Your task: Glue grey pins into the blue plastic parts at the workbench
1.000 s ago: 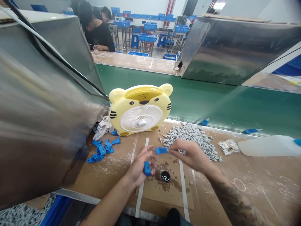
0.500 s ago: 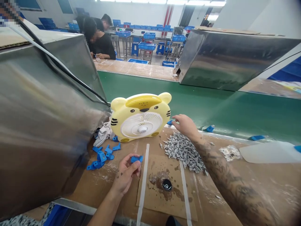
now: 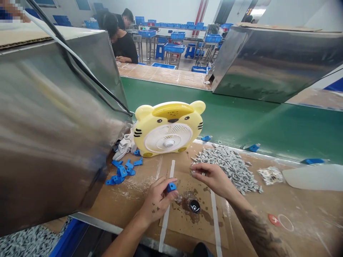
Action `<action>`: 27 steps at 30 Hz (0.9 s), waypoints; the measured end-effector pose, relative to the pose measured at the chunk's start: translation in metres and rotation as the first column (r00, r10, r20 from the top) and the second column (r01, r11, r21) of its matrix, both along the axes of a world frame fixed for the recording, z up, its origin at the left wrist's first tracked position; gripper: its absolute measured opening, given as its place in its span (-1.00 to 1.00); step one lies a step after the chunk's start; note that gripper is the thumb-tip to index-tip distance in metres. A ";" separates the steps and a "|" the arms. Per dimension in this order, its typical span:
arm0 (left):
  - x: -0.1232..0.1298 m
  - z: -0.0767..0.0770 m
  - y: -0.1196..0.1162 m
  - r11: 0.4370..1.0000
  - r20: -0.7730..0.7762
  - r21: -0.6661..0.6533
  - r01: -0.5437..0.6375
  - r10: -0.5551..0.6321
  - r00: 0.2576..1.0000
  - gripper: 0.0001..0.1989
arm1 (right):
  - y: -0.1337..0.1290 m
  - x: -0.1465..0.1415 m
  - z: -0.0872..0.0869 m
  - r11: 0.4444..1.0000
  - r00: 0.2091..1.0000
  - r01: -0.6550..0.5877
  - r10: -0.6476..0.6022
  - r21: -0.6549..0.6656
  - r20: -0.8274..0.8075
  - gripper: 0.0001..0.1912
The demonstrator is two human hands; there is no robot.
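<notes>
The left hand [image 3: 157, 200] is pinching a blue block [image 3: 172, 186]; the right hand [image 3: 213, 177], back from the green belt [image 3: 230, 116], is half-curling, hold unclear.

Left hand [image 3: 158, 198] left of black disc [image 3: 194, 206], thumb and fingers pinched. Right hand [image 3: 213, 177] just beyond disc, fingers curled, thumb close to fingertips. Forearms [image 3: 131, 230] flank disc.

Bright indoor light, soft reflections on steel housings [image 3: 270, 66], stretched edges.
</notes>
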State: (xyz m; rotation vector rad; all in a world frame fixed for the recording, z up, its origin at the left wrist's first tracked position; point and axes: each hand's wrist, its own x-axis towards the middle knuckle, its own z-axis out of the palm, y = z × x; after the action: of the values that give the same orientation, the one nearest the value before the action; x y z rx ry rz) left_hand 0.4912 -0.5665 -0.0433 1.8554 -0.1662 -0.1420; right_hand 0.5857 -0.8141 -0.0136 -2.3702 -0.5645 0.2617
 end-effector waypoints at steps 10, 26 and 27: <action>-0.011 -0.007 -0.004 0.997 0.021 0.058 0.047 -0.048 0.999 -0.83 | -0.018 -0.094 -0.007 0.884 0.976 0.197 -0.136 0.424 -0.169 -0.78; -0.016 -0.022 0.000 0.993 0.095 0.062 0.101 -0.107 0.990 -0.69 | -0.012 -0.104 -0.003 0.980 0.980 -0.191 0.188 0.050 0.062 -0.81; -0.016 -0.022 -0.001 0.992 0.104 0.065 0.105 -0.111 0.988 -0.69 | -0.014 -0.105 -0.003 0.981 0.981 -0.188 0.185 0.051 0.055 -0.81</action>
State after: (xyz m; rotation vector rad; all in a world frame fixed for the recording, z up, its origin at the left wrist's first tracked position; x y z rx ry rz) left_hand 0.4756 -0.5675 -0.0658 1.9151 -0.3413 -0.1229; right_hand 0.4806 -0.8278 -0.0166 -2.2774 -0.8096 0.2668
